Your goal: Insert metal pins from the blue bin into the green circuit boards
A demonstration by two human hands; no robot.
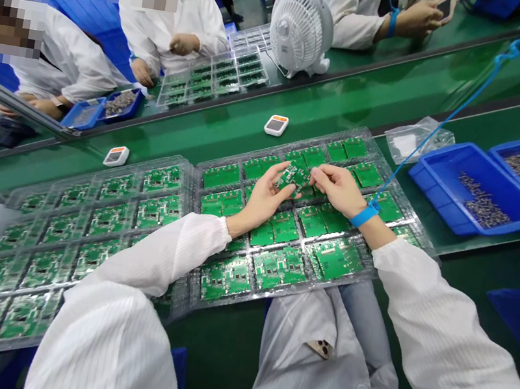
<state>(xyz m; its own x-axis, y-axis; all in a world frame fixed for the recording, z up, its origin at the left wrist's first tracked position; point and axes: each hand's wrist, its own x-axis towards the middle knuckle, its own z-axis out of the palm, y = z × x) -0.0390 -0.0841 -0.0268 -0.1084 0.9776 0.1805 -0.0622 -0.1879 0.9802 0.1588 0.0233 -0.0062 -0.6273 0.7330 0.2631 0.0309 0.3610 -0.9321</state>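
Observation:
My left hand point(267, 197) grips a green circuit board point(295, 175) by its edges, tilted above a clear plastic tray point(253, 262). At the board's right edge, the thumb and fingers of my right hand point(341, 191) are pinched together. Whatever is between them is too small or hidden to name. A blue wrist strap point(365, 215) with a coiled cord circles my right wrist. Beneath both hands the tray holds rows of green boards point(334, 259) in its compartments. To the left lies a second clear tray point(188, 176) with boards bearing dark parts.
Blue bins point(480, 190) of small metallic parts sit at the right, beside a clear plastic bag point(416, 140). Small white-and-orange devices point(275, 125) lie beyond the trays. A white fan point(301, 27) stands across the bench, where co-workers in white coats point(180, 11) sit.

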